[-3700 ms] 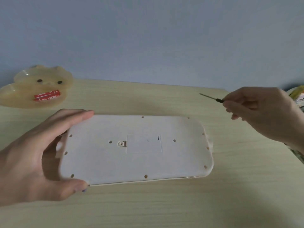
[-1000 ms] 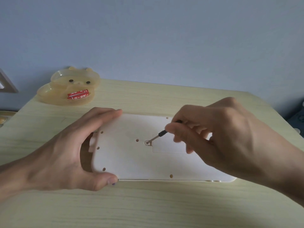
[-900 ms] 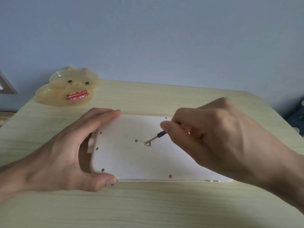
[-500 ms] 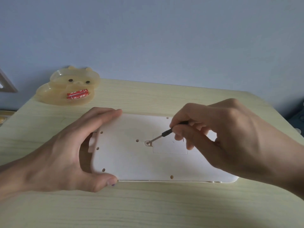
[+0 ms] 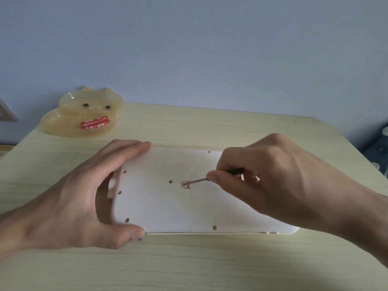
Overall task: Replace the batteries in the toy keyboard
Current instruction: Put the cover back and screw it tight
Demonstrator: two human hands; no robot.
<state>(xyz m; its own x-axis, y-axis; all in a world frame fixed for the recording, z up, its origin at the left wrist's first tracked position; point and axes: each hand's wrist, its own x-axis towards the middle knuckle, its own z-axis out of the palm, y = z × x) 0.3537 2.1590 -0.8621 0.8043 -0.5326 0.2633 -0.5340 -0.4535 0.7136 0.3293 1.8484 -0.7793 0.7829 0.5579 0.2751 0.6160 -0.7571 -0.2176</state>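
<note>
While our left hand (image 5: 69,198) grips the upturned toy keyboard (image 5: 168,206) with curled fingers, our right hand (image 5: 273,179) pinches a screwdriver (image 5: 199,181) at its cover screw (image 5: 184,184).

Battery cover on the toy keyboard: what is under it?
Nothing under it shows: the battery cover sits closed in the back of the toy keyboard, so its contents are hidden. The right hand holds a screwdriver, tip at the cover's screw.

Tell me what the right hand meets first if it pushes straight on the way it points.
The screw of the toy keyboard: the right hand holds a screwdriver whose tip seems to sit in it, though depth is unclear.
</note>
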